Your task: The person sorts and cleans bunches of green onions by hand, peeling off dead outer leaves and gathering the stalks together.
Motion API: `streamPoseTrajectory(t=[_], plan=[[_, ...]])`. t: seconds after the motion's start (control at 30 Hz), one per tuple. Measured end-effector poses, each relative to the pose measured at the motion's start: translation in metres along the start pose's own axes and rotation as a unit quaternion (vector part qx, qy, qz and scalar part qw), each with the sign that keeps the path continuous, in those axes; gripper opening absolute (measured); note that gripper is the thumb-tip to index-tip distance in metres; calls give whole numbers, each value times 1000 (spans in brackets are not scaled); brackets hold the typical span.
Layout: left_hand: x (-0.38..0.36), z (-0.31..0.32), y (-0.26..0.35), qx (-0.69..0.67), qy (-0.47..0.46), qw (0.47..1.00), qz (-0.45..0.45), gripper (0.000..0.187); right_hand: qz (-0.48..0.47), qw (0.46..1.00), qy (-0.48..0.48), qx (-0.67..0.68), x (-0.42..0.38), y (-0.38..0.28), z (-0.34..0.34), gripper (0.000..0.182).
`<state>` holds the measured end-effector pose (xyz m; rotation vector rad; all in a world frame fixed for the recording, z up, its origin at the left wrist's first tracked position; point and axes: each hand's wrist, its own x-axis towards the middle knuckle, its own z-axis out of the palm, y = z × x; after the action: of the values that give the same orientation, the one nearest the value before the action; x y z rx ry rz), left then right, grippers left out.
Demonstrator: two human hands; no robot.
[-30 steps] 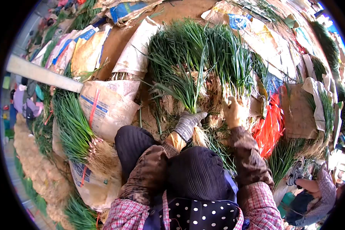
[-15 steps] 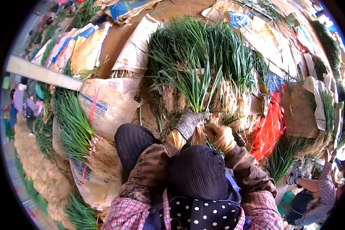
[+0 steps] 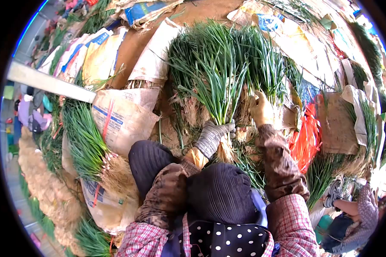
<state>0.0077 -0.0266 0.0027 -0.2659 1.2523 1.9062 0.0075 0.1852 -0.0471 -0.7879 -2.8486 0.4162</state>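
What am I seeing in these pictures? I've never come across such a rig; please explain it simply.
There is no robot, just a person working by hand. One head-worn camera looks forward and down, so the knees show at the bottom. The left hand, grey-gloved, grips a bunch of leafy green stalks, with pale roots hanging below. The right hand, in a pale glove, is at the roots of a larger pile ahead; whether it grips any is unclear. Sacks lie around on brown ground, with red strips to the right and another rooted bundle at left.
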Motion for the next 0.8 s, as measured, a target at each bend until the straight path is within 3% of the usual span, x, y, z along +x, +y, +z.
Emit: streamPoseTrajectory(t=[0.03,0.07,0.17,0.23,0.3,0.33,0.37,0.4,0.43,0.53,0.57,0.63,0.67,0.73,0.8], plan=[[-1,2,2,-3,4,1000,2,22,36,990,-48,125,-13,-13,-13,42],[-3,4,6,92,55,994,-13,23,84,962,-86,244,-25,-26,-27,46],[13,-8,-8,229,56,971,-38,22,129,876,-147,442,-56,-41,-18,33],[8,3,-2,183,72,980,-22,20,137,860,-132,474,-69,-39,-12,31],[10,0,-10,92,67,993,18,20,228,786,-179,546,-81,-35,-10,23],[10,-3,-13,22,34,999,15,19,241,794,-189,526,-88,-33,-8,18],[10,-5,-13,43,57,997,-3,18,254,801,-198,505,-98,-28,-1,14],[9,-5,-10,65,80,994,-22,18,143,901,-153,381,-110,4,42,15],[8,-3,-7,87,101,990,-40,18,13,975,-181,130,-113,0,22,22],[10,-4,-9,66,95,992,-45,18,-52,933,-352,47,-108,-6,2,34],[12,-5,-12,61,88,993,-48,18,-42,984,-168,51,-100,-3,3,38],[4,-5,-11,66,50,996,-32,21,87,992,-83,33,-51,-15,-20,48],[3,-3,-8,107,48,992,-42,22,188,976,-95,50,-22,-28,-36,49],[4,0,-7,143,51,987,-53,26,-7,998,50,-21,17,36,31,32],[12,-10,-16,77,14,997,-16,26,35,998,37,33,34,51,54,22]])
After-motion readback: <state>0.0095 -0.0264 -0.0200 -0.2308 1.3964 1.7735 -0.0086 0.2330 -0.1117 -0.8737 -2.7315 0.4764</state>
